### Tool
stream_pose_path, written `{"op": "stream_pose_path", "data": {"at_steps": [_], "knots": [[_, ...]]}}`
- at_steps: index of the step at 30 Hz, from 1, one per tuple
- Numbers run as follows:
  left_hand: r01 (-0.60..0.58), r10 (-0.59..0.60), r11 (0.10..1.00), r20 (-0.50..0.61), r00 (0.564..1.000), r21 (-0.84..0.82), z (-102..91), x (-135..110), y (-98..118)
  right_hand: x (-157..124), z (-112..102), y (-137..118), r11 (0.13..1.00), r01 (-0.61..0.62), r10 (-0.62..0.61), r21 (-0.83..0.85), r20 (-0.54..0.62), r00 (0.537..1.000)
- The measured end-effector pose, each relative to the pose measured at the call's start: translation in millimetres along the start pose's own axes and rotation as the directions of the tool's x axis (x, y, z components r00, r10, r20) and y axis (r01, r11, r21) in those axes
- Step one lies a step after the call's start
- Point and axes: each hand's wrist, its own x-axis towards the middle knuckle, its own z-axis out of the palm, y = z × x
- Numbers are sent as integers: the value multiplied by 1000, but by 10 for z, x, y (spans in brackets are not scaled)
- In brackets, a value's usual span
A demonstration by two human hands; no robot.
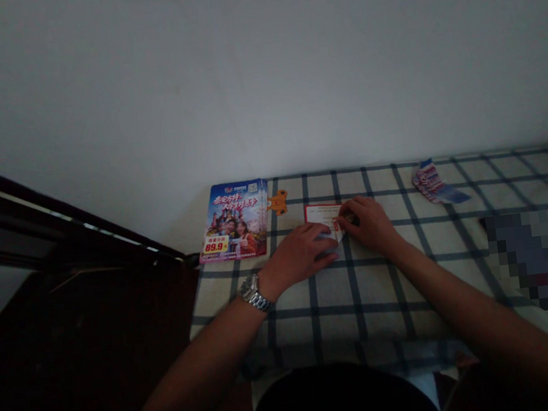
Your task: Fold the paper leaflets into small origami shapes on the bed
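Note:
A small sheet of paper, white with a red border [318, 213], lies on the checked cloth between my hands. Across its lower left part rests my left hand [304, 251], palm down with the fingers stretched out and a little apart; a metal watch [254, 292] is on that wrist. My right hand [368, 222] pinches the paper's right side between thumb and fingers. The paper's lower right part appears folded or lifted, though the fingers partly hide it. Left of my hands is a stack of printed flyers [234, 222] with a blue and pink picture.
The checked cloth [288, 326] covers a surface against a pale wall [290, 85]. An orange bear-shaped figure [278, 202] is beside the flyers. Folded printed papers [432, 184] lie at the back right. A blurred-out item [542, 264] is at the right; dark rails [66, 209] run along the left.

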Motion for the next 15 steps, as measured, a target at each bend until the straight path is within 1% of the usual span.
{"op": "stream_pose_path", "data": {"at_steps": [5, 9, 15], "knots": [[-1, 1, 1000, -7, 1000, 2, 15, 5, -4, -26, 21, -25, 999, -32, 32, -21, -13, 999], [-6, 6, 1000, 12, 1000, 6, -1, 8, -5, -33, 27, -36, 999, -48, 47, -13, -28, 998], [9, -9, 1000, 11, 1000, -2, 7, 6, -13, -29, 15, -68, 997, -69, 69, -18, -23, 997]]}}
